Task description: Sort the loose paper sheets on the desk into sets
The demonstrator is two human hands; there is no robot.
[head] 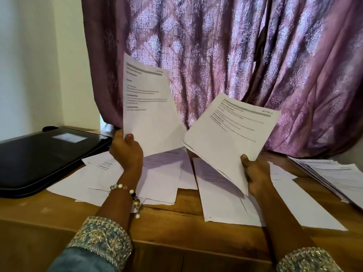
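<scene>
While loose sheets (163, 173) litter the wooden desk (176, 232), the left hand (125, 152) pinches 1 printed page (145, 107) at 11 o'clock, the right hand (257, 173) grips several pages (231, 134) at 1 o'clock, text too blurred to read.

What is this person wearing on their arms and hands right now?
Both arms wear blue sleeves with wide gold-and-silver embroidered cuffs, left sleeve and right sleeve. The left wrist carries a bracelet of white pearl-like and dark beads with a dangling charm. The left thumbnail looks pink.

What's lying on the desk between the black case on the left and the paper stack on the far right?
In the head view, loose printed sheets lie scattered and overlapping on the desk between the black case and the stack.
</scene>
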